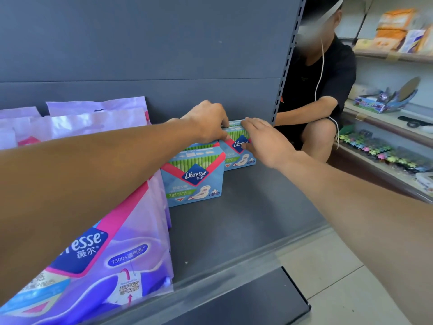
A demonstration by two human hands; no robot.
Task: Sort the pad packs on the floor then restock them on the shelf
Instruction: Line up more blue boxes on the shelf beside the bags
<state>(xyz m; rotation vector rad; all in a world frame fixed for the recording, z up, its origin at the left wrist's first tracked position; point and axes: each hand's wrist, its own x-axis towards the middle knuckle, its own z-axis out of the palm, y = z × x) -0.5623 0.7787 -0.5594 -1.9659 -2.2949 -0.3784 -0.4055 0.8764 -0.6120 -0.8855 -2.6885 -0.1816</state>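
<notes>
Between both hands: rear blue pack at the back of the shelf, left hand pinching its top edge, right hand flat against its front, fingers loosely together. Nearer than the hands, front blue pack and purple packs already placed (floor stock out of view). Restocking judged partway.

Shop aisle: grey metal shelf with slotted upright, branded pad packs faced forward, neighbouring shelves stocked with packaged goods.
</notes>
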